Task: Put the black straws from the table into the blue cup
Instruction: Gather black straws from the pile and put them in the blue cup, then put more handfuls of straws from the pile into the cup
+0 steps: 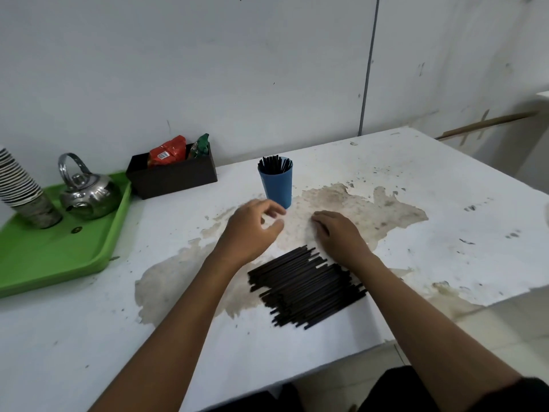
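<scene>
Mostly, black straws (306, 288) lie piled flat.

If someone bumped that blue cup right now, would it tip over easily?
Probably yes. The blue cup is tall and narrow, and the straws standing in it stick up above its rim, likely raising its balance point. It looks like light plastic, so it may also slide on the table.

Counts on the tabletop (445, 185)

One blue cup (277, 185) with a bunch of straws in it, too many and too tight to count; one loose pile of black straws (306, 288), dozens, not countable singly. One green tray (44, 263), one kettle (89, 194), one stack of paper cups (20, 185), one black box (172, 176) with two packets: red (166, 151), green (202, 145). Two hands: left (252, 230), right (341, 236).
</scene>
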Tool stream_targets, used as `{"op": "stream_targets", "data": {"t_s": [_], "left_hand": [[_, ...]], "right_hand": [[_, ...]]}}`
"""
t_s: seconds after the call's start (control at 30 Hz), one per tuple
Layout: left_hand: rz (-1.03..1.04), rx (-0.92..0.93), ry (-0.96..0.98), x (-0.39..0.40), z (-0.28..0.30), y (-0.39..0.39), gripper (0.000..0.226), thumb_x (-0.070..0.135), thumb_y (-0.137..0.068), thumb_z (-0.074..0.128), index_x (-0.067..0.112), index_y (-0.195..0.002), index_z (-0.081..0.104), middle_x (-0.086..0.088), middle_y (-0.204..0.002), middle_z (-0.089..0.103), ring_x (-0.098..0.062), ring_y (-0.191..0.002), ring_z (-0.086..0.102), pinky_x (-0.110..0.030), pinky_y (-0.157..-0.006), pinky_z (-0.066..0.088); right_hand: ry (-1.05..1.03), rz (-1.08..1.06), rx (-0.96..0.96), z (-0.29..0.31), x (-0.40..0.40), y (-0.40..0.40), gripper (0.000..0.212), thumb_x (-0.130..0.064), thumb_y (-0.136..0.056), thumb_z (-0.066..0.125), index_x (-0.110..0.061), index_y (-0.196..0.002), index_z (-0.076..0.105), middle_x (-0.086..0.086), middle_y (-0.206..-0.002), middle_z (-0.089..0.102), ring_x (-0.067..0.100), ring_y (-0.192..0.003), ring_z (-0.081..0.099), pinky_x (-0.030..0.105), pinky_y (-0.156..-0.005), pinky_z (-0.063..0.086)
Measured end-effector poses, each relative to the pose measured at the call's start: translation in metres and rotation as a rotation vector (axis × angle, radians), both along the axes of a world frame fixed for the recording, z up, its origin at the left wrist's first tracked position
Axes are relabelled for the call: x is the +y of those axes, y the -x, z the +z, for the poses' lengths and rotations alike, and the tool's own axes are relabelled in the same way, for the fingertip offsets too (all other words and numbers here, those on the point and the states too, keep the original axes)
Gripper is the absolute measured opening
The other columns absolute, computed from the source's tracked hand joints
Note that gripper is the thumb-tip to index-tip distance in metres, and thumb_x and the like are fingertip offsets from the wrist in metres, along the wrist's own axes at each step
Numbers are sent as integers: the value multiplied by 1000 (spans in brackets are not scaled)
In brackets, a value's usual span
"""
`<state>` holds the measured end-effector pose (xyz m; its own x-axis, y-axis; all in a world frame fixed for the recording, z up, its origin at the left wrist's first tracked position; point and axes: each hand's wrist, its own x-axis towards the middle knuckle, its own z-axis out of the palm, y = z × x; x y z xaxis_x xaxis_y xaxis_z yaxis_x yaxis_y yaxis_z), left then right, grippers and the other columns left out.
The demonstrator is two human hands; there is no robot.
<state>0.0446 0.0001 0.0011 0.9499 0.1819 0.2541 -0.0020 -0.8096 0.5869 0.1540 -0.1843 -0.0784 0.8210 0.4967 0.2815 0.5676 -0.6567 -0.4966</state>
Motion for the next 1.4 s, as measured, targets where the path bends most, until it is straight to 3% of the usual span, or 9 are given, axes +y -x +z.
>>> {"op": "stream_targets", "data": {"t_s": [0.13,0.23,0.37,0.63,0.97,1.13,1.2,1.27,1.4], "left_hand": [[-104,389,-96,-8,-6,14,52,63,-75,71,31,-115,65,12,-105,64,-4,-88,59,-26,-80,50],[-132,430,-152,-13,-13,17,74,75,-62,73,28,-119,62,13,-103,63,-3,-93,59,-22,-79,49],[-150,434,-164,-19,-12,19,83,79,-55,74,28,-120,59,14,-105,60,-3,-96,57,-23,-81,48],[-141,472,-149,-18,-12,12,66,61,-67,80,27,-120,59,10,-108,61,-5,-90,56,-21,-72,43],[-139,521,-217,-16,-15,4,50,47,-88,68,19,-128,58,0,-122,61,-15,-104,58,-30,-88,48],[-137,530,-351,-18,-14,0,34,42,-98,54,10,-107,58,-8,-104,62,-21,-88,58,-31,-71,44],[-132,526,-376,-18,-16,-1,34,41,-100,49,8,-107,57,-9,-106,60,-23,-89,57,-33,-74,45],[-123,527,-385,-20,-19,-1,34,39,-102,45,7,-111,54,-8,-108,55,-22,-90,54,-33,-76,44],[-107,494,-315,-22,-21,2,24,35,-104,41,12,-100,47,-3,-94,55,-15,-74,49,-27,-60,36]], "right_hand": [[-11,-16,-3,2,-3,6,33,-17,-102,45,-7,-128,61,8,-134,60,25,-126,51,32,-104,37],[-23,-19,-3,2,-3,7,32,-15,-101,45,-6,-128,61,9,-135,60,26,-127,52,32,-105,37],[-34,-20,-14,2,-4,6,31,-14,-101,47,-6,-127,62,9,-134,61,27,-126,53,32,-104,37],[-78,-9,-9,1,-6,5,30,-15,-99,51,-7,-125,65,8,-133,62,26,-126,54,34,-106,39],[-101,3,-36,2,-6,7,27,-13,-98,52,-6,-119,67,9,-122,68,26,-116,60,33,-98,44],[-95,3,-47,4,-6,8,24,-11,-98,51,-4,-112,69,13,-113,70,29,-107,62,38,-91,48],[-89,5,-50,4,-6,8,24,-11,-98,50,-4,-111,69,13,-111,70,29,-106,61,40,-90,49],[-86,3,-53,4,-6,8,24,-12,-98,50,-5,-112,69,13,-112,70,28,-106,61,41,-91,49],[-74,-1,-41,5,-5,9,23,-14,-98,49,-5,-105,69,13,-106,70,29,-101,62,45,-86,51]]}}
